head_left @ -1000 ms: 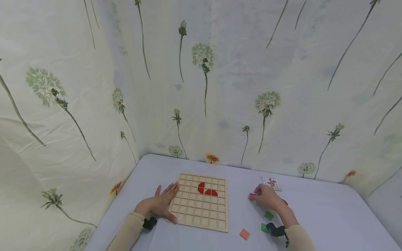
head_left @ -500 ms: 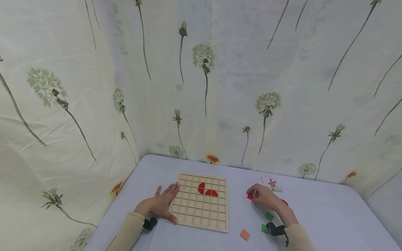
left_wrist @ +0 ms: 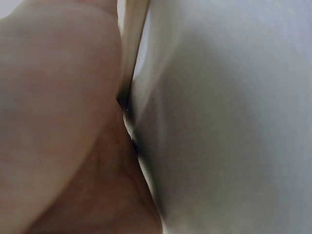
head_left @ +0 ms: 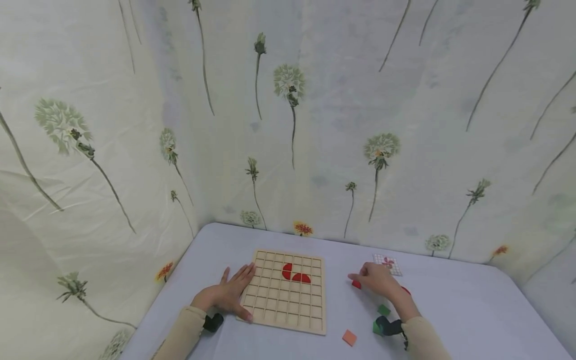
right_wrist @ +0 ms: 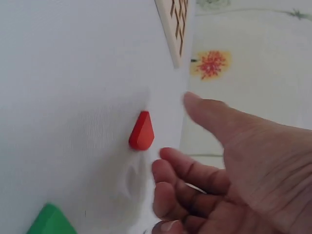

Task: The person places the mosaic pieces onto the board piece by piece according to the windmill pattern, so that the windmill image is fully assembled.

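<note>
Toward the table's left side, left hand with fingers straight and spread wide, laid on the left rim of a gridded wooden board, thumb by its near left corner; from the blurred left wrist view, cannot tell how firmly pressed. In the board's far half, two red half-round shapes side by side. Possible trouble: a sideways push from that spread hand, skewing the board. Past the board's right edge, toward the table's near side, an orange square tile. Farther back, between board and card, a small red piece with one rounded side, on the tabletop. Just beside it, right hand, thumb well apart from loosely curled fingers, nothing held. Likeliest failure: a slip or skid of the piece, caused by catching only its thin edge. Nearer the front, two green tiles, one partly behind a black wrist mount; liable to a nudge from a low forearm. Toward the far edge, a small pattern card, partly behind the hand, so easy to misread. Farthest right, another red piece, mostly hidden by the wrist.
</note>
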### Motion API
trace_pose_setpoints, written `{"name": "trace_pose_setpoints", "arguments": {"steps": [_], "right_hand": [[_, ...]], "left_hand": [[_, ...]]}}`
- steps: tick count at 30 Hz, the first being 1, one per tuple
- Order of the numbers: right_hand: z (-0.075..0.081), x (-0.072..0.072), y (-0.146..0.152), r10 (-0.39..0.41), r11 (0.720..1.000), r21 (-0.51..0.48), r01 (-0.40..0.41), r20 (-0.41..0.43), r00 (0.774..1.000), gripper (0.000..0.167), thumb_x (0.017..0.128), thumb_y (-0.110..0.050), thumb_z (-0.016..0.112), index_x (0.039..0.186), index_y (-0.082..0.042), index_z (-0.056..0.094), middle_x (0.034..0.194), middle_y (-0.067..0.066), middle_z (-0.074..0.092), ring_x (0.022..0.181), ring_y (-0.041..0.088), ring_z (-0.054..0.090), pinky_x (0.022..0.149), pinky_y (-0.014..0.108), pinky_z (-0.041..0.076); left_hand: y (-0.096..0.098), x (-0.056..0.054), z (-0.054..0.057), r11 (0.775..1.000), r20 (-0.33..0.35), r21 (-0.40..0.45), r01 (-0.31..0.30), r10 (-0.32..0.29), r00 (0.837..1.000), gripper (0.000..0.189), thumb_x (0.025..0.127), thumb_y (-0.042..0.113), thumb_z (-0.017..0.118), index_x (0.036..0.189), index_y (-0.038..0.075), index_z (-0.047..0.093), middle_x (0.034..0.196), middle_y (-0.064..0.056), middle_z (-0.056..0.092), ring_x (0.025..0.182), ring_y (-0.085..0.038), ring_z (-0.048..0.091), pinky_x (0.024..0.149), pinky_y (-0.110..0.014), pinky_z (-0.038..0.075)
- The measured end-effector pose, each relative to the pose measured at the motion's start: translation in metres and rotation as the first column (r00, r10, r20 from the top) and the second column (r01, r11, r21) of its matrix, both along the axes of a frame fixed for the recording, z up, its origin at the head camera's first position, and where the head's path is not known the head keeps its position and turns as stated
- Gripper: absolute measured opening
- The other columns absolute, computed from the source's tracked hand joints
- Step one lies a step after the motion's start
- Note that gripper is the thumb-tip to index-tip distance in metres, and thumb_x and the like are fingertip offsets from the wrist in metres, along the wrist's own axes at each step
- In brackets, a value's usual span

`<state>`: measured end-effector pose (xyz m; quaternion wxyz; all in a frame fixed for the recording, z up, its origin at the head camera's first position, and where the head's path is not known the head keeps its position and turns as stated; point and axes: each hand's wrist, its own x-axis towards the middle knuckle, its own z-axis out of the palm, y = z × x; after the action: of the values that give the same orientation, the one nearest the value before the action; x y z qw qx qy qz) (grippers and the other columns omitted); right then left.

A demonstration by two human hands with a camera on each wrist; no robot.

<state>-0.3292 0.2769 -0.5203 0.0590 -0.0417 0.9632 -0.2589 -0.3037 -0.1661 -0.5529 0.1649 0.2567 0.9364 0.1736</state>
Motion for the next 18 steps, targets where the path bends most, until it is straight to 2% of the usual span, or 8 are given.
{"name": "trace_pose_setpoints", "arguments": {"steps": [7,14,16,18], "right_hand": [[-0.0060,-0.0007,-0.0051,0.035,0.999,0.007,-0.035,0.033,0.999,0.020,0.083,-0.017,0.075,0.086,-0.005,0.059,0.075,0.003,0.057,0.070,0.017,0.049,0.061,0.028,0.042],[-0.0052,0.0012,-0.0089,0.007,1.000,0.021,-0.008,0.030,1.000,0.023,0.084,-0.020,0.074,0.088,-0.004,0.058,0.075,0.003,0.059,0.070,0.017,0.050,0.060,0.028,0.042],[-0.0041,0.0006,-0.0090,0.030,0.999,0.013,-0.030,0.015,0.999,0.020,0.084,-0.017,0.074,0.088,-0.004,0.059,0.076,0.003,0.059,0.069,0.016,0.050,0.060,0.028,0.043],[-0.0027,-0.0010,-0.0088,0.090,0.996,0.005,-0.090,-0.008,0.996,0.012,0.084,-0.010,0.072,0.088,-0.005,0.063,0.078,0.003,0.060,0.072,0.016,0.051,0.063,0.028,0.046]], "left_hand": [[0.0007,0.0022,0.0010,1.000,0.018,0.012,0.003,-0.003,1.000,0.134,0.064,0.069,0.076,0.156,0.009,-0.001,0.164,-0.009,-0.006,0.151,-0.030,-0.004,0.113,-0.065,-0.010],[-0.0001,0.0019,0.0004,1.000,0.020,0.002,-0.007,0.007,1.000,0.134,0.063,0.070,0.075,0.156,0.010,-0.001,0.164,-0.008,-0.005,0.151,-0.030,-0.005,0.114,-0.065,-0.010],[-0.0007,0.0014,0.0009,1.000,0.021,0.004,-0.004,0.004,1.000,0.134,0.063,0.070,0.075,0.156,0.010,-0.001,0.164,-0.008,-0.006,0.151,-0.030,-0.005,0.114,-0.065,-0.011],[-0.0014,0.0005,0.0014,1.000,0.018,0.003,-0.002,0.002,1.000,0.135,0.063,0.070,0.075,0.156,0.010,-0.002,0.164,-0.008,-0.007,0.151,-0.029,-0.006,0.114,-0.064,-0.011]]}}
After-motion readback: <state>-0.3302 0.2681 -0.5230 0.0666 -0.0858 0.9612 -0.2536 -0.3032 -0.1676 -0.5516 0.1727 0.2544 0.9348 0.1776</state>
